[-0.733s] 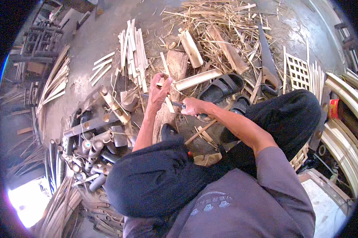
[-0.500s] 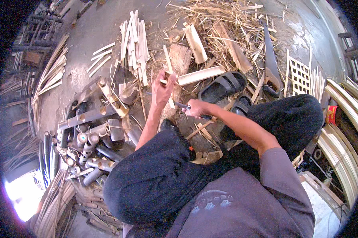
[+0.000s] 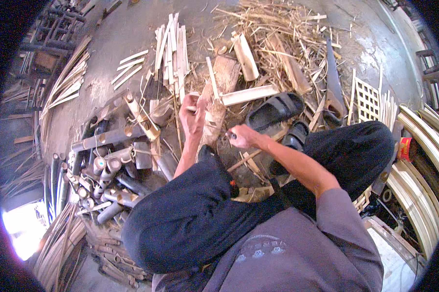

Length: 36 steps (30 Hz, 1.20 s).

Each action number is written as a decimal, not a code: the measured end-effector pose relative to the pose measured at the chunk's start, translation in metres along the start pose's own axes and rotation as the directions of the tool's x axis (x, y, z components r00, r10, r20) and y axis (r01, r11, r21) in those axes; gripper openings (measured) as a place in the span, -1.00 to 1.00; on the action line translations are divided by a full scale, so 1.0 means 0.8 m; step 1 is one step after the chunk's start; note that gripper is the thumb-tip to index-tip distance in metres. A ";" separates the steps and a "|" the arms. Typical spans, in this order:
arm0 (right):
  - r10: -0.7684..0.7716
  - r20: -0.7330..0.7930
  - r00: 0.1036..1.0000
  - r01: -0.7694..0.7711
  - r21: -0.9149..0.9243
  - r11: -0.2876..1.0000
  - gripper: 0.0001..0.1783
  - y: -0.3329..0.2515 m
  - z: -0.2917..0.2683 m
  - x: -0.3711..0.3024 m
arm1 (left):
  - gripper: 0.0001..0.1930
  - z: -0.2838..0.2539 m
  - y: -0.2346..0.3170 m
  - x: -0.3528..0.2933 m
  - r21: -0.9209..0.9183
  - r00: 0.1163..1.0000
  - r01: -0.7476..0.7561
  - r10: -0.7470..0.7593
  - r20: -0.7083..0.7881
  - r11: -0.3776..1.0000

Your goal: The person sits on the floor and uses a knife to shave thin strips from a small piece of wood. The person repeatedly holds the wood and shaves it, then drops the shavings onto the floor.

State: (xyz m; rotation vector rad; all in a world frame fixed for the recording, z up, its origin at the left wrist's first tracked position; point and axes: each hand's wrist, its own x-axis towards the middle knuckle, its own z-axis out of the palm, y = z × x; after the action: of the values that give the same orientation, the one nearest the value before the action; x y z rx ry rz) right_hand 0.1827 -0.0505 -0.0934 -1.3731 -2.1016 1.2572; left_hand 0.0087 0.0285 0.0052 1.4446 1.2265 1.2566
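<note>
My left hand (image 3: 192, 117) is closed over the wooden block (image 3: 225, 73), its fingers slightly blurred. A short pale bamboo strip (image 3: 192, 108) shows between its fingers. Another narrow bamboo strip (image 3: 212, 78) lies along the block just beyond this hand. My right hand (image 3: 245, 136) is a fist to the right of the block, wrapped round a knife (image 3: 230, 135). Only a small dark part of the knife shows; its blade cannot be made out. A split bamboo piece (image 3: 250, 95) rests against the block's right side.
Black sandals (image 3: 275, 111) lie right of the block, with a handsaw (image 3: 333, 82) beyond them. Cut bamboo strips (image 3: 172, 53) are piled ahead. Bamboo tubes (image 3: 107, 168) heap at my left. Shavings (image 3: 283, 24) cover the far floor. A woven lattice (image 3: 367, 100) lies at the right.
My left hand has shifted slightly left and nearer to me. The knife blade, visible before between the hands, no longer shows clearly. The whole view has shifted a little.
</note>
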 end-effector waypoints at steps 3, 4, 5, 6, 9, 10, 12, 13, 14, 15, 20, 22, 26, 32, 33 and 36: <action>0.360 0.202 0.911 -0.397 0.185 0.899 -0.51 -0.037 -0.025 -0.018 | -0.63 -0.012 -0.007 -0.006 -0.210 0.952 -0.133 0.066 -0.298 0.969; 0.298 0.032 0.954 -0.299 0.189 0.935 -0.47 -0.034 -0.018 -0.021 | -0.63 -0.017 -0.008 -0.009 -0.248 0.932 -0.126 0.029 -0.361 0.961; 0.221 -0.143 0.965 -0.197 0.166 0.966 -0.42 -0.035 -0.019 -0.020 | -0.62 -0.025 -0.009 -0.006 -0.289 0.905 -0.130 -0.006 -0.425 0.948; 0.130 -0.311 0.942 -0.095 0.126 0.987 -0.37 -0.037 -0.019 -0.019 | -0.58 -0.037 -0.012 -0.006 -0.300 0.913 -0.122 -0.012 -0.409 0.946; 0.376 -0.070 0.924 -0.358 0.189 0.914 -0.25 -0.088 -0.047 -0.024 | -0.51 -0.044 -0.005 -0.019 -0.054 0.890 -0.158 0.118 -0.440 0.986; 0.178 -0.339 0.924 -0.128 0.167 0.978 -0.34 -0.067 -0.016 -0.021 | -0.50 -0.060 -0.028 -0.023 -0.121 0.899 -0.085 0.024 -0.438 0.989; 0.320 -0.233 0.918 -0.276 0.205 0.939 -0.40 -0.067 -0.020 -0.026 | -0.53 -0.070 -0.024 -0.025 0.205 0.924 -0.005 0.083 -0.373 0.979; 0.389 -0.178 0.904 -0.349 0.218 0.911 -0.42 -0.067 -0.021 -0.028 | -0.53 -0.076 -0.025 -0.025 0.362 0.938 0.027 0.101 -0.332 0.932; 0.378 -0.304 0.874 -0.342 0.164 0.925 -0.48 -0.069 -0.004 -0.029 | -0.54 -0.090 -0.043 -0.029 0.517 0.928 0.117 0.092 -0.361 0.848; 0.368 -0.243 0.897 -0.328 0.190 0.925 -0.48 -0.079 0.006 -0.033 | -0.54 -0.080 0.005 -0.036 0.455 0.909 0.238 -0.032 -0.415 0.858; 0.234 -0.172 0.957 -0.166 0.339 0.926 -0.55 -0.155 0.031 -0.036 | -0.44 -0.071 0.014 -0.080 0.443 0.878 0.399 -0.196 -0.436 0.803; 0.264 -0.131 0.956 -0.221 0.275 0.936 -0.62 -0.142 0.033 -0.039 | -0.44 -0.072 -0.003 -0.094 0.459 0.873 0.397 -0.172 -0.456 0.795; 0.301 -0.170 0.938 -0.251 0.266 0.931 -0.65 -0.119 0.033 -0.036 | -0.44 -0.051 0.029 -0.088 0.122 0.772 0.511 -0.391 -0.502 0.851; 0.349 -0.178 0.920 -0.309 0.216 0.926 -0.65 -0.091 0.035 -0.047 | -0.42 -0.037 0.023 -0.102 0.128 0.757 0.526 -0.394 -0.521 0.841; 0.332 -0.193 0.923 -0.283 0.243 0.928 -0.62 -0.091 0.037 -0.048 | -0.41 -0.035 0.025 -0.101 0.081 0.732 0.542 -0.422 -0.535 0.836; 0.273 -0.146 0.951 -0.230 0.259 0.938 -0.53 -0.109 0.048 -0.058 | -0.39 -0.037 0.034 -0.101 0.206 0.777 0.533 -0.378 -0.503 0.821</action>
State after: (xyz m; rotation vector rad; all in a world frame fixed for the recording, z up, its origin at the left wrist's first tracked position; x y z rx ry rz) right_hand 0.1296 -0.1221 -0.0353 -1.6144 -1.6321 1.3743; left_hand -0.0182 -0.0562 0.0226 0.9876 2.0560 1.0815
